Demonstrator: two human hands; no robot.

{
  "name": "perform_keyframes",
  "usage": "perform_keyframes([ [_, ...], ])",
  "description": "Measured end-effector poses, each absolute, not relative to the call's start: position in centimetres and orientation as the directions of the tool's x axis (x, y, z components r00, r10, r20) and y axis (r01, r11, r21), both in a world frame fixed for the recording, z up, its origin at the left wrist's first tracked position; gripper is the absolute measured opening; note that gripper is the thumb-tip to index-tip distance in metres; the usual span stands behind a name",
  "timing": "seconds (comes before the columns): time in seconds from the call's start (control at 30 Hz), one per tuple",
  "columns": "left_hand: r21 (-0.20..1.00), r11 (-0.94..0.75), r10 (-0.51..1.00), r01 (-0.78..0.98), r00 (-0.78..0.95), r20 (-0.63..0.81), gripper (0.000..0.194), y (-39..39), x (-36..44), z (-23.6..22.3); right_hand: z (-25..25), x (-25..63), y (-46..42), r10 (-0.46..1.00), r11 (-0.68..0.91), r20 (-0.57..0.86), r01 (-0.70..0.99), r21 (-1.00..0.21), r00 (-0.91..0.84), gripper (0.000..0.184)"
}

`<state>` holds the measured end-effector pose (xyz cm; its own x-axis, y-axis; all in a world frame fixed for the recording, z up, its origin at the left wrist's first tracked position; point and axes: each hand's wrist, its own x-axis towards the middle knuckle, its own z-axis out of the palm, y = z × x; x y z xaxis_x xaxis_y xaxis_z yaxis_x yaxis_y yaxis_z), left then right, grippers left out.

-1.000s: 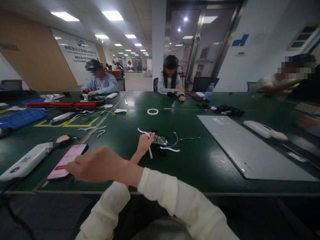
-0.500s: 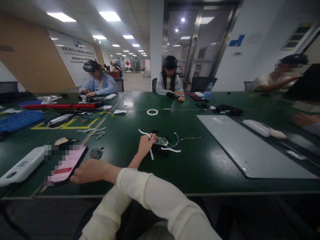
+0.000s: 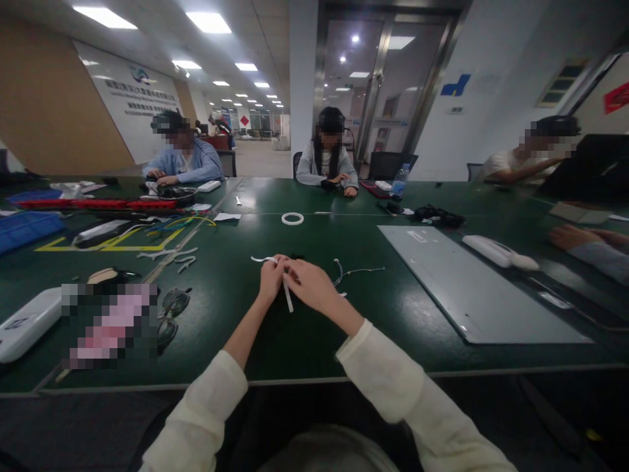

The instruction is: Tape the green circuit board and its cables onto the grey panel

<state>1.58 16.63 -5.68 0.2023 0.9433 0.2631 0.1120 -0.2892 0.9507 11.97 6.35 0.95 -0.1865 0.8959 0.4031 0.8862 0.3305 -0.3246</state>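
Note:
My left hand (image 3: 272, 280) is closed in a pinch over the middle of the table, at the left end of the green circuit board seen half a second ago. A white strip (image 3: 288, 298) hangs down between my hands, and another white end (image 3: 260, 259) curls out to the left. My right hand (image 3: 314, 283) meets the left, its fingertips pressed together by the strip; what they pinch is hidden. It covers most of the board. A thin grey cable (image 3: 363, 270) trails out to the right.
A large grey panel (image 3: 457, 282) lies to the right. On the left are dark glasses (image 3: 171, 311), a blurred-out pink phone (image 3: 113, 321) and a white device (image 3: 32, 321). A white tape ring (image 3: 293, 219) lies beyond my hands. Other people sit around the table.
My right hand has come from beside the phone, uncrossing from my left arm, to join my left hand. The left stays at the board. The view has shifted slightly right.

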Motion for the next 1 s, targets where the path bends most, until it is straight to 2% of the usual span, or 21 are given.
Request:
perform_keyframes([
  [0.1, 0.962, -0.27, 0.939, 0.04, 0.232, 0.254, 0.028, 16.9, 1.4, -5.8, -0.3, 17.2, 5.9, 0.949, 0.139, 0.315, 0.88, -0.455, 0.013, 0.016],
  [0.17, 0.973, -0.231, 0.946, -0.028, 0.226, 0.231, 0.029, 16.9, 1.4, -5.8, -1.1, 19.5, 5.2, 0.955, 0.092, 0.292, 0.873, -0.48, 0.06, 0.015],
  [0.37, 0.978, -0.126, 0.961, -0.167, 0.224, 0.162, 0.031, 16.7, 1.3, -5.4, -2.9, 21.5, 3.4, 0.971, 0.074, 0.233, 0.871, -0.486, 0.048, 0.018],
  [0.57, 0.974, -0.106, 0.962, -0.199, 0.228, 0.151, 0.03, 16.3, 1.2, -4.9, -4.1, 21.1, 3.4, 0.983, 0.088, 0.185, 0.862, -0.5, 0.007, 0.023],
  [0.8, 0.976, -0.108, 0.954, -0.19, 0.258, 0.156, 0.031, 16.4, 1.3, -5.2, -3.9, 21.1, 3.6, 0.994, 0.033, 0.098, 0.728, -0.685, 0.047, 0.026],
  [1.0, 0.978, -0.105, 0.947, -0.181, 0.283, 0.154, 0.032, 16.1, 1.4, -5.0, -2.8, 20.5, 3.8, 0.997, 0.035, 0.073, 0.613, -0.789, 0.036, 0.026],
])
